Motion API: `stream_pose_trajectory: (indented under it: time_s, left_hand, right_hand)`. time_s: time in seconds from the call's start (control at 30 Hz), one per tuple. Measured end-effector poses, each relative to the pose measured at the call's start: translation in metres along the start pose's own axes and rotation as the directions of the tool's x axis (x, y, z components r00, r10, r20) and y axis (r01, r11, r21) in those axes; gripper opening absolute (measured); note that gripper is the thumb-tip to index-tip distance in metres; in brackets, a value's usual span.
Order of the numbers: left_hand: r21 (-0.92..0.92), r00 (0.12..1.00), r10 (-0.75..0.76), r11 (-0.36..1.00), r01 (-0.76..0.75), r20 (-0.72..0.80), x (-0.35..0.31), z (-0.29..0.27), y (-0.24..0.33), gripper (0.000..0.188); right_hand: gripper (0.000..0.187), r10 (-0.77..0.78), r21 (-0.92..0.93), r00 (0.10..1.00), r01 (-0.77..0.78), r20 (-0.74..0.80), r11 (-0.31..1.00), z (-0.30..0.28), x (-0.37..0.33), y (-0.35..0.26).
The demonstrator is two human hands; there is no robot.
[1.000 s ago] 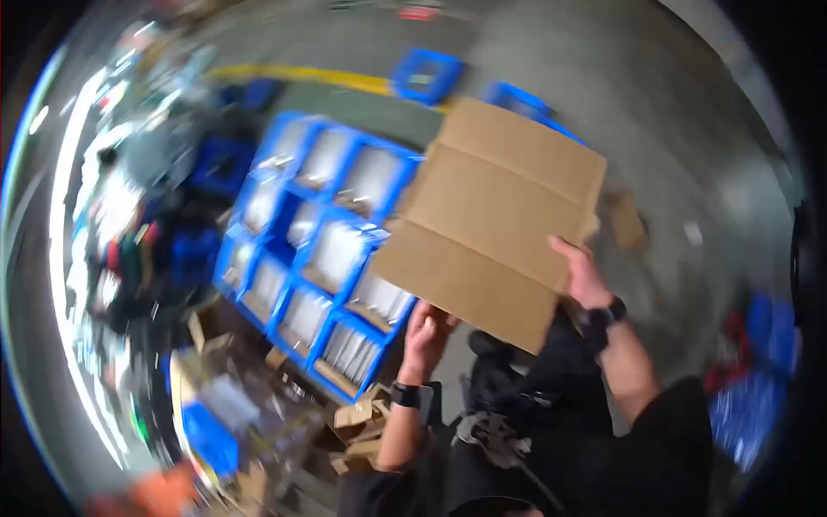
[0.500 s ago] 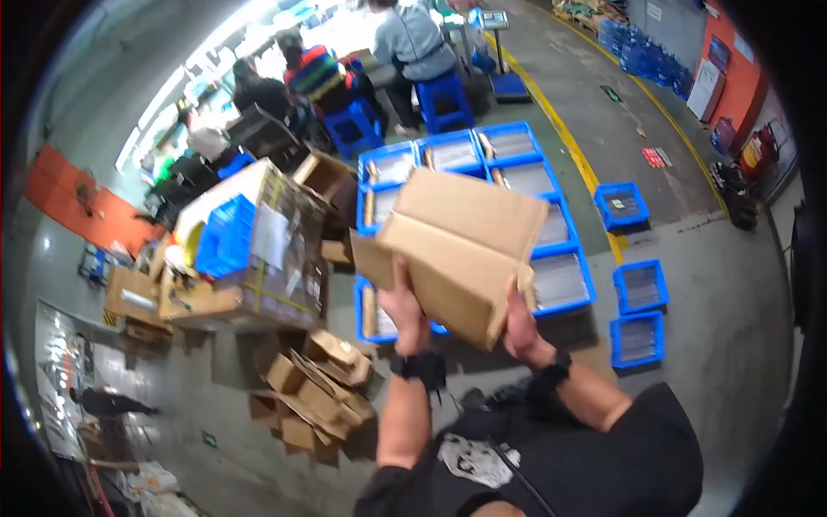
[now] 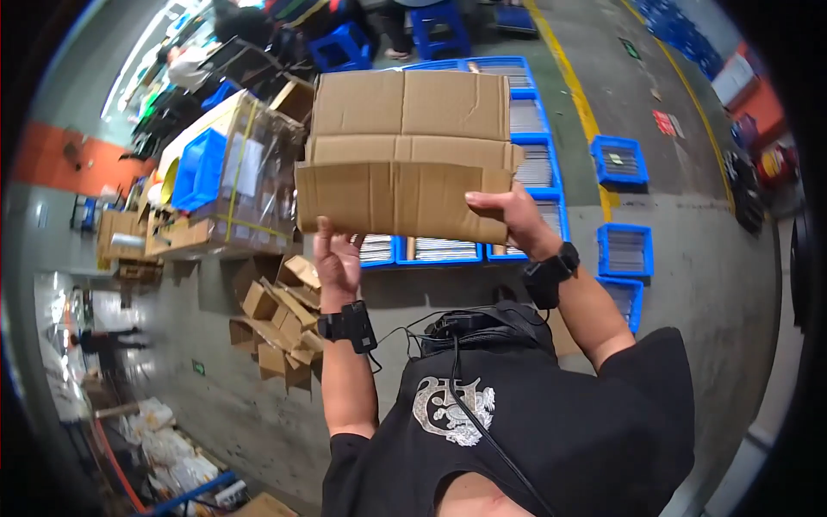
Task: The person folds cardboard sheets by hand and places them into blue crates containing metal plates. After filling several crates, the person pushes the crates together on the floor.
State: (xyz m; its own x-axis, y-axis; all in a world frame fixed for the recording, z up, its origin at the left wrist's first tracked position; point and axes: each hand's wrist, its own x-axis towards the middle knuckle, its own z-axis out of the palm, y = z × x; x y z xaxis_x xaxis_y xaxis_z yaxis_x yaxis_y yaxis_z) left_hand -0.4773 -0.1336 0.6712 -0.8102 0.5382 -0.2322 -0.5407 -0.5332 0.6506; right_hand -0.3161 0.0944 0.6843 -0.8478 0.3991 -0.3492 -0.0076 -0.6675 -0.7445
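A: Quick, what was the main item?
B: A brown cardboard sheet (image 3: pixel 405 148), creased, its lower flap bent. It was up in front of the person, blocking part of the blue trays (image 3: pixel 441 259) beyond.
A: Right hand (image 3: pixel 522 222)?
B: Gripping the sheet's lower right corner, thumb across the front of the flap.
A: Left hand (image 3: pixel 338 265)?
B: At the lower left edge, fingers touching it. Couldn't tell if they were closed on it.
A: Surroundings?
B: Trays held thin, flat pieces. A heap of cardboard scraps (image 3: pixel 282 326) lay on the floor (image 3: pixel 233 422), left. A blue bin (image 3: pixel 198 172) sat on a big wrapped box (image 3: pixel 263 185). Three separate trays (image 3: pixel 622 179) stood right.
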Motion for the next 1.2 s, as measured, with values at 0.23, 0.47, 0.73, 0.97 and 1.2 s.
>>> stream_pose_trajectory:
  time_s: [0.23, 0.47, 0.73, 0.97, 1.2]
  left_hand:
    - [0.694, 0.979, -0.144, 0.720, 0.001, 0.148, -0.044, -0.007, 0.086, 0.047]
    - [0.457, 0.922, 0.330, 0.864, -0.209, -0.201, -0.063, -0.007, 0.047, 0.045]
    - [0.305, 0.986, 0.007, 0.952, 0.044, -0.164, -0.081, -0.038, -0.012, 0.044]
    - [0.903, 0.742, 0.545, -0.073, -0.423, 0.391, -0.078, -0.011, 0.113, 0.074]
    - [0.660, 0.781, -0.319, -0.417, -0.625, 0.538, -0.008, 0.130, 0.125, 0.089]
  right_hand:
    - [0.054, 0.067, -0.285, 0.937, 0.035, 0.342, 0.958, 0.019, 0.010, -0.021]
    - [0.053, 0.086, -0.002, 0.863, -0.099, 0.498, 0.995, 0.040, 0.037, -0.012]
    - [0.044, -0.124, -0.025, 0.935, 0.139, 0.331, 0.990, 0.077, 0.038, 0.043]
    - [0.039, -0.143, -0.407, 0.889, 0.337, 0.435, 0.849, 0.060, 0.025, 0.016]
    - [0.034, 0.043, -0.495, 0.763, 0.374, 0.645, 0.784, 0.104, -0.005, 0.000]
